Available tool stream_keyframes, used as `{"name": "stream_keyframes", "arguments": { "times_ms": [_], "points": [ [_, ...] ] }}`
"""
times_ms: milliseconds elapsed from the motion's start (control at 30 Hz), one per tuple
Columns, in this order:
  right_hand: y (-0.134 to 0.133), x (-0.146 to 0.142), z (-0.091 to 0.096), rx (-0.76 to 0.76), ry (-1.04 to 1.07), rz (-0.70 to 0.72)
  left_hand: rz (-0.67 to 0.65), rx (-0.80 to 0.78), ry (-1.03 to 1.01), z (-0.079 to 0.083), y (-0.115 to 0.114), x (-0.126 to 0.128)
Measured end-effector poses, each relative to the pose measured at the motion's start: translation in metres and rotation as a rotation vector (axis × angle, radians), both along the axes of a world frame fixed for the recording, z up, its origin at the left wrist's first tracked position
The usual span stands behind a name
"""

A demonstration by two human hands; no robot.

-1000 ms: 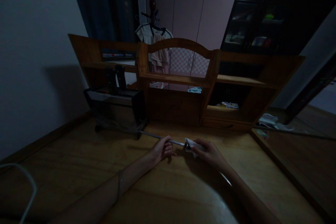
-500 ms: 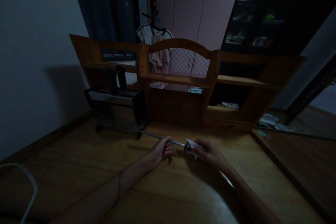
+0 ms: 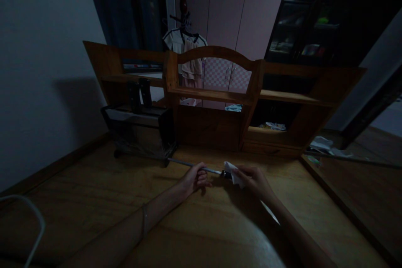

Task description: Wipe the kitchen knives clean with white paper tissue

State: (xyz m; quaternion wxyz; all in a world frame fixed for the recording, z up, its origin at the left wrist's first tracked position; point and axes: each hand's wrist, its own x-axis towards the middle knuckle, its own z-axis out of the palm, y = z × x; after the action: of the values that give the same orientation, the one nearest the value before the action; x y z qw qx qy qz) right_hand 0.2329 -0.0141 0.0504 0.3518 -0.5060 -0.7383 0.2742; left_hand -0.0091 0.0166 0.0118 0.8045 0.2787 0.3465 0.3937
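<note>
A sharpening steel (image 3: 182, 162) with a thin grey rod and a dark handle (image 3: 225, 174) lies level above the wooden table. My left hand (image 3: 197, 179) is closed round the rod near the handle. In my right hand (image 3: 253, 181) a white tissue (image 3: 235, 176) is pinched against the handle, whose far end the tissue and fingers hide. The rod's tip points left, close to the lower corner of a knife block (image 3: 141, 134). Two black knife handles (image 3: 140, 94) stick up from the block.
A wooden shelf unit (image 3: 209, 127) stands along the table's back edge. A white cable (image 3: 39, 217) curves at the lower left. Beside the left end of the table (image 3: 194, 234) is a wall (image 3: 47, 71). A raised wooden edge (image 3: 342, 209) runs along the right.
My right hand has slid the tissue slightly right along the handle, so more of the dark handle shows. My left hand keeps its hold on the rod.
</note>
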Motion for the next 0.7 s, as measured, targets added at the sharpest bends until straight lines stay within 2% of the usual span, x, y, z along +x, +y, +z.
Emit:
{"name": "stream_keyframes", "arguments": {
  "times_ms": [300, 433, 533, 700],
  "points": [
    [0.003, 0.01, 0.005, 0.006, 0.312, -0.204, 0.003, 0.004, 0.001, -0.001, 0.0, -0.001],
    [0.002, 0.012, 0.006, 0.058, 0.367, -0.25, 0.0, -0.015, -0.006, 0.0, 0.0, -0.001],
    [-0.002, 0.005, 0.008, 0.058, 0.344, -0.207, 0.008, -0.017, -0.029, 0.003, -0.001, 0.0],
    [-0.013, -0.019, 0.007, -0.003, 0.232, -0.034, -0.008, 0.014, 0.002, 0.006, -0.003, 0.001]
  ]
}}
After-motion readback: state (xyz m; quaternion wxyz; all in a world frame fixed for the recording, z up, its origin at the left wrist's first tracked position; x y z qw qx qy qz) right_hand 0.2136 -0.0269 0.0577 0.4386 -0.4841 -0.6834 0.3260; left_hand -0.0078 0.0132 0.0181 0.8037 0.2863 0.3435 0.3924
